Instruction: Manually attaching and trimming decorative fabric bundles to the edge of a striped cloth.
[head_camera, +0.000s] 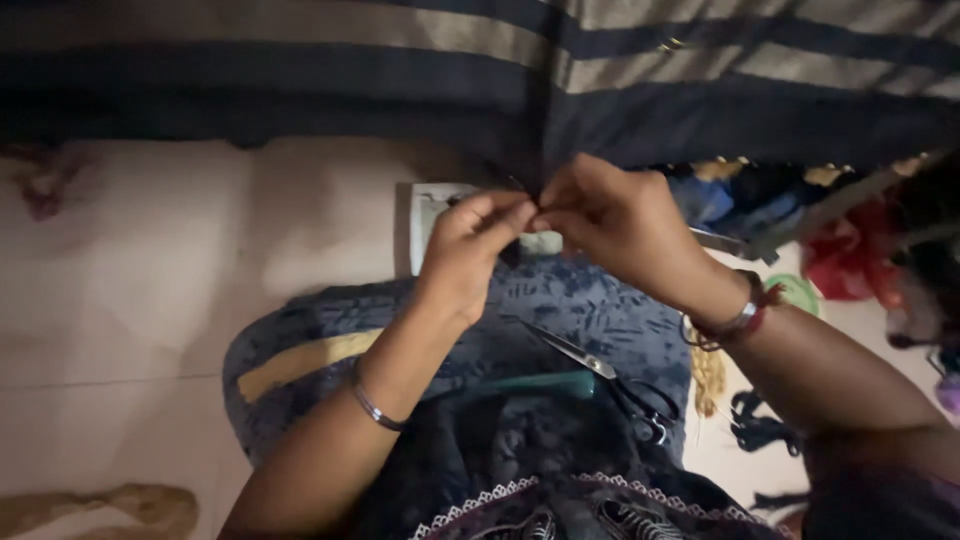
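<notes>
Both hands meet at the far centre, fingertips pinched shut on the edge of the dark striped fabric (620, 110): the left hand (470, 250) steadies it while the right hand (610, 215) grips beside. 1 pair of scissors (600, 380) lies near, within reach on the blue patterned cloth (600, 310).

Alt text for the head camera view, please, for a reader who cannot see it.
Two bare hands, left hand and right hand, meet fingertip to fingertip, pinching something thin and dark at the edge of a dark striped cloth. Below them, scissors lie on blue patterned fabric over a pale floor.
</notes>
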